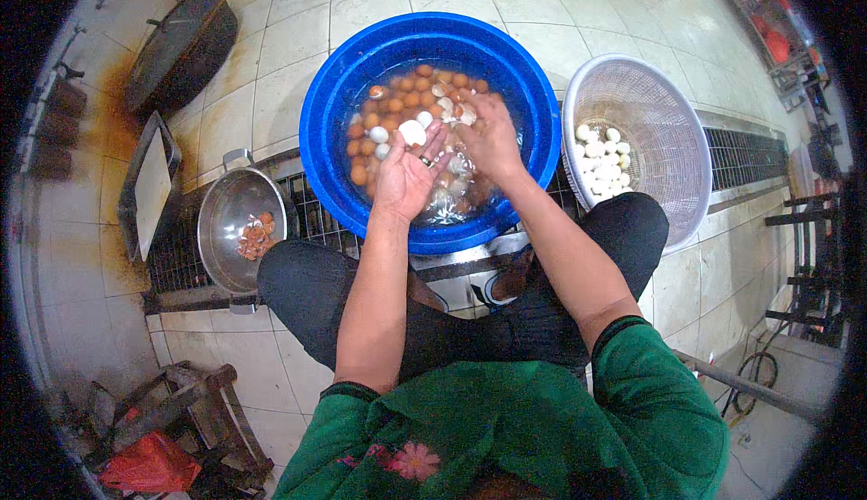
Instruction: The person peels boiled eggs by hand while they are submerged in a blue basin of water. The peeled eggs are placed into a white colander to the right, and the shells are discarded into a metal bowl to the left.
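My left hand, palm up over the blue plastic tub, holds a smooth white piece at its fingertips. Whether it is a peeled egg or shell is hard to tell. To its right, my blurred right hand reaches palm down into the tub, fingers by broken eggshells. I cannot tell if it grips any. Many brown eggs lie in the tub's water. White eggs sit among them, left of my left hand. Light glints off the water near the front, blurring what is below.
Peeled white eggs lie in a pale plastic basket at right. At left, a steel pot contains brown eggshell pieces. Beyond are a tray and a large dark pan. A floor drain grate runs under the tub.
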Demonstrator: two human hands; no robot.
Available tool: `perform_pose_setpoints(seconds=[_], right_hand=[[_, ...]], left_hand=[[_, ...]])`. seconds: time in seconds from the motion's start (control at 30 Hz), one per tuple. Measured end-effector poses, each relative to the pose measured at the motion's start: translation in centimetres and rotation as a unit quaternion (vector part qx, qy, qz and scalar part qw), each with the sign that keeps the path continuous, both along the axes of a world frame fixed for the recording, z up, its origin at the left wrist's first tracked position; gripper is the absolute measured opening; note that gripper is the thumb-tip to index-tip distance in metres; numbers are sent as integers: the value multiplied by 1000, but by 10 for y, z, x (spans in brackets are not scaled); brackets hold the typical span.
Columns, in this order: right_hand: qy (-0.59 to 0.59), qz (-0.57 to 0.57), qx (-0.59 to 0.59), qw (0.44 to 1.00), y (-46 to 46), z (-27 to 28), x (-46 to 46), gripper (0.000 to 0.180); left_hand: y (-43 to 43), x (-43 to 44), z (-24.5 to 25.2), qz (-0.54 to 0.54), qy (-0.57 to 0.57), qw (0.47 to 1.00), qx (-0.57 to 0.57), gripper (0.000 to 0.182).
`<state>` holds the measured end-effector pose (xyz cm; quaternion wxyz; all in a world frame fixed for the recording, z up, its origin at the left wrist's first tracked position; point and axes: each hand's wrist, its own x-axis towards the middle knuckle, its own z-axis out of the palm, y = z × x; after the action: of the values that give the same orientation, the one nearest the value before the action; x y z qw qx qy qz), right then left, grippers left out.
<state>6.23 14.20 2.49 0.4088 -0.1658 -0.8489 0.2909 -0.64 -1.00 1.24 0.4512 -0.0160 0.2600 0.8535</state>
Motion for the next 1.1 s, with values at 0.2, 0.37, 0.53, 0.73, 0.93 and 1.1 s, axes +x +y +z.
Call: perform_pose_setpoints(seconds=[0.2,0.37,0.53,0.73,0.93,1.1], right_hand=[[-104,108,-221,964,-35,-6,7,34],[-90,76,-267,957,-33,-6,3,24],[-83,130,-269,951,-27,-7,3,23],[-40,4,-207,977,21,-41,-12,25],[-258,-95,-256,927,84,-121,4,45],[-579,137,-53,802,91,-169,12,52]], left_hand=[[6,6,-6,-14,64,998,16,43],[3,1,-16,71,45,993,-88,32],[1,-3,-18,83,15,995,-56,29],[-6,-11,-24,80,-97,991,-43,36],[-13,-15,-48,126,-135,970,-159,33],[-16,-19,-65,152,-152,932,-290,39]])
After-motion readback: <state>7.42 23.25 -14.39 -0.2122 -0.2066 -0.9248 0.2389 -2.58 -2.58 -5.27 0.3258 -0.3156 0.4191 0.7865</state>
